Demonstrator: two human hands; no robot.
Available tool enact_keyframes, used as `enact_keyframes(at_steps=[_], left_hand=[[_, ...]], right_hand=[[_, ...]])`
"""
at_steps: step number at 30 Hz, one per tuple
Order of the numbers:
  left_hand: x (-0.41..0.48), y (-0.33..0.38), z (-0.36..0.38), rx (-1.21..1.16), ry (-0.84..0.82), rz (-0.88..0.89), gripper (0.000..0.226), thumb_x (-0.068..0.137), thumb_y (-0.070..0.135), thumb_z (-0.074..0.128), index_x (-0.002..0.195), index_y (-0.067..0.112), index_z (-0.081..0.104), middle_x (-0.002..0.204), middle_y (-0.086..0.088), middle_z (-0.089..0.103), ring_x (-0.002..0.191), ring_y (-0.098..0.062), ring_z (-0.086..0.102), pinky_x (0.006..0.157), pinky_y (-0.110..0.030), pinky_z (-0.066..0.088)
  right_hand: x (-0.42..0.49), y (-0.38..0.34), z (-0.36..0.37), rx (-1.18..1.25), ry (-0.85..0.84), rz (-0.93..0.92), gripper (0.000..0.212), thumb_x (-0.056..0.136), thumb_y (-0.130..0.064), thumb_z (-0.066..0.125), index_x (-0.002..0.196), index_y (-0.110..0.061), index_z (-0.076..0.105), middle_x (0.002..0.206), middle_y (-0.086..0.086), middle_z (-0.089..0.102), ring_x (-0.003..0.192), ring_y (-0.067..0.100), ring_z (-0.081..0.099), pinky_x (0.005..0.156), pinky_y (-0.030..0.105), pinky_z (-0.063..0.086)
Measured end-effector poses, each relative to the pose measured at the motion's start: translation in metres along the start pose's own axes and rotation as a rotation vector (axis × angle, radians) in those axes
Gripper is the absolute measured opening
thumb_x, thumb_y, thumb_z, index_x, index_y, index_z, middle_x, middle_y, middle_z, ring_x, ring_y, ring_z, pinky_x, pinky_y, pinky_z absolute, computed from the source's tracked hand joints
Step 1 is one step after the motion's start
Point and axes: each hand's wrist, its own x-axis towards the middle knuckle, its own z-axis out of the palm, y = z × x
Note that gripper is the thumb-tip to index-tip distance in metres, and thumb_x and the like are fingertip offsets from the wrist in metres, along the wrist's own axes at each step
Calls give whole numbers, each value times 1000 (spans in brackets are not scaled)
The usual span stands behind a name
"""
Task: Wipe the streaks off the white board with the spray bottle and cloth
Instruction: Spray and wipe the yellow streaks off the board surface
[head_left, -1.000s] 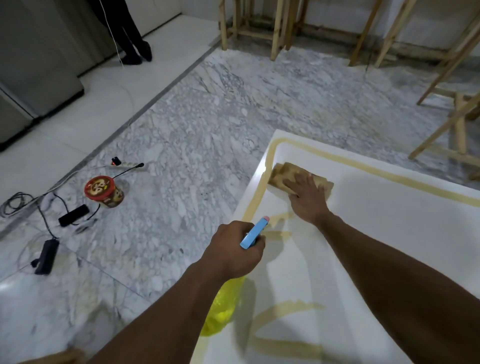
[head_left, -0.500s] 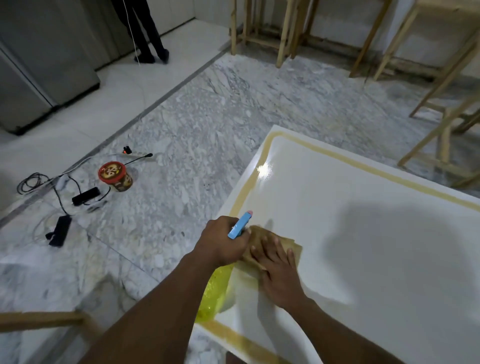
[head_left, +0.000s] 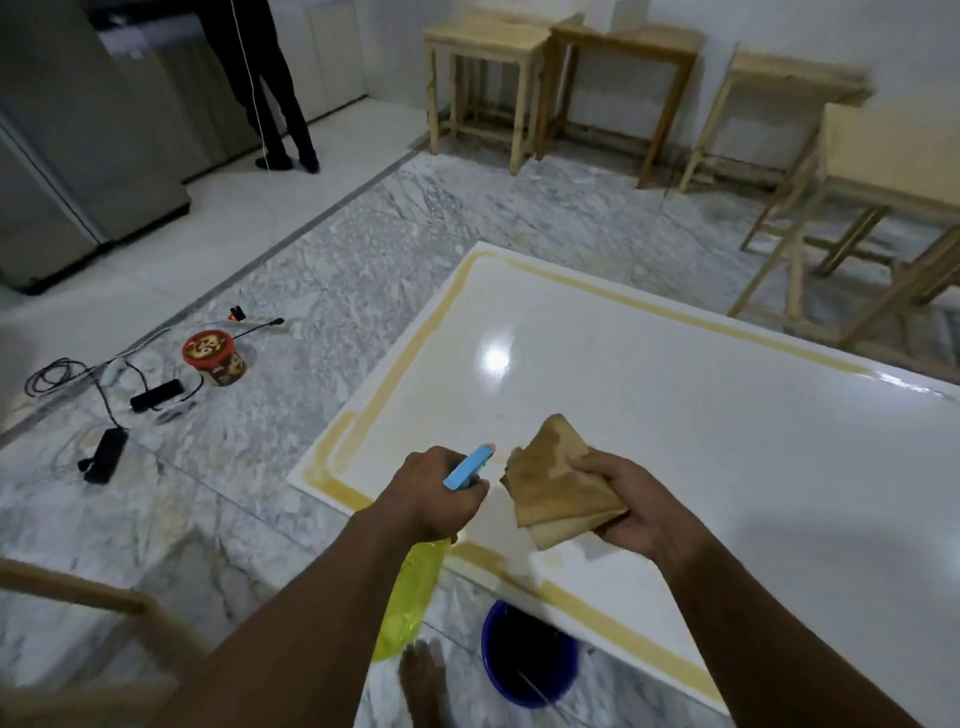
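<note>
The white board (head_left: 701, 415) lies flat, with a yellowish streak running along its border. My left hand (head_left: 434, 493) grips a spray bottle (head_left: 410, 597) with a yellow body and a blue nozzle, held over the board's near left corner. My right hand (head_left: 631, 506) holds a folded brown cloth (head_left: 556, 483), lifted off the board beside the nozzle. The board's middle looks glossy and shows a light reflection.
A blue bucket (head_left: 527, 660) stands on the marble floor under the board's near edge, next to a bare foot (head_left: 423, 675). A red-lidded tub (head_left: 215, 358), cables and power adapters lie at left. Wooden stools (head_left: 483, 78) line the back. A person's legs (head_left: 270, 88) stand far left.
My right hand wiped the cloth from the far left corner down to the near edge, then lifted it off the board. The streaks in the near left area are gone. The view rose.
</note>
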Motion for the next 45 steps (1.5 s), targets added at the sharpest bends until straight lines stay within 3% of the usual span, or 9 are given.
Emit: enact_keyframes(at_steps=[5,8,13,19,26,32,38,42,45], left_hand=[[-44,43,27,-13,-103,69,28,92,36,66,72,19,57,70,-3,60,77,-38,73,68,-41,57],[-55,57,37,6,-167,91,27,92,38,66,73,22,56,73,-3,61,72,-32,72,74,-42,61],[-60,61,49,54,-247,126,31,94,38,67,71,28,50,71,3,57,72,-26,69,76,-41,60],[-62,52,56,88,-222,177,38,94,38,67,63,26,49,65,2,54,55,-15,52,57,-25,44],[-54,48,58,184,-203,189,39,92,47,66,62,28,48,64,4,52,57,-15,49,59,-27,40],[-45,55,55,98,-231,192,38,95,42,66,67,22,49,66,0,54,59,-17,54,59,-25,42],[-21,84,61,44,-223,193,36,95,40,65,68,22,51,62,2,58,55,-23,73,56,-21,48],[18,116,77,-27,-189,133,38,96,37,65,67,19,49,62,1,56,56,-27,75,49,-18,47],[41,126,85,-44,-159,110,37,95,37,66,67,17,50,62,-1,56,58,-30,75,51,-23,53]], right_hand=[[-55,16,-37,518,-31,-112,46,86,-42,63,118,-10,67,113,11,69,101,31,68,94,43,53],[-66,29,-36,665,-35,-191,46,89,-40,58,124,-12,67,124,13,67,112,35,65,101,48,50],[-74,32,-35,581,-74,-171,49,95,-42,53,130,-9,63,127,17,66,112,36,64,106,50,44],[-81,46,-30,446,-44,-59,65,96,-60,46,123,-6,70,126,18,67,106,34,68,98,46,50],[-84,51,-29,453,43,-66,67,97,-61,43,117,-5,74,125,20,68,105,37,69,97,49,51],[-81,38,-52,481,129,-81,57,98,-46,43,135,-7,61,139,24,58,133,43,51,111,66,32],[-68,2,-96,449,209,-79,52,98,-39,42,104,-2,78,128,21,65,115,41,59,114,58,32],[-35,-44,-153,390,219,-48,47,96,-39,46,121,-5,68,135,15,57,125,34,51,116,49,31],[-7,-76,-194,309,230,-36,59,90,-37,59,140,-7,54,136,11,53,129,28,50,111,42,36]])
